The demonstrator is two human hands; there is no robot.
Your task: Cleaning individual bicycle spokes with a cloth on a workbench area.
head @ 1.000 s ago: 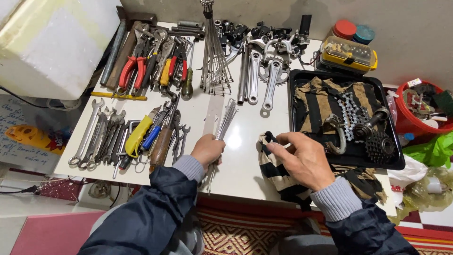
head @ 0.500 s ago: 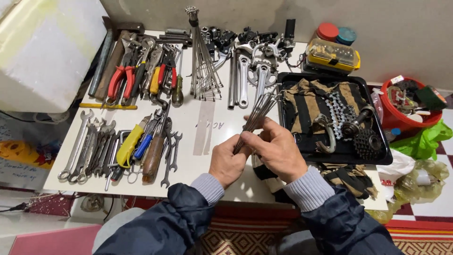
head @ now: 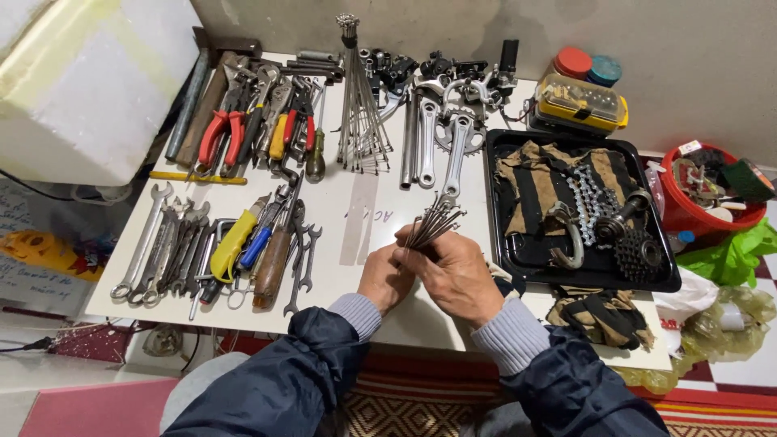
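Both my hands meet near the front middle of the white table (head: 364, 218). My left hand (head: 387, 277) and my right hand (head: 455, 271) grip one bundle of thin metal spokes (head: 433, 221), whose ends point up and away from me. Another bunch of spokes (head: 360, 121) stands fanned out at the back of the table. A black tray (head: 518, 251) with a striped cloth, a bicycle chain (head: 591, 198) and a sprocket cluster (head: 639, 251) lies right of my hands.
Pliers and screwdrivers (head: 259, 121) lie at the back left, with wrenches (head: 166, 243) in front of them. Crank arms (head: 441, 133) rest at the back middle. A yellow case (head: 583, 101) and a red bucket (head: 688, 210) are on the right, a white foam box (head: 89, 81) on the left.
My left hand picked the spokes up from the table and brought them to the right hand. Both hands now hold the bundle together near the middle.
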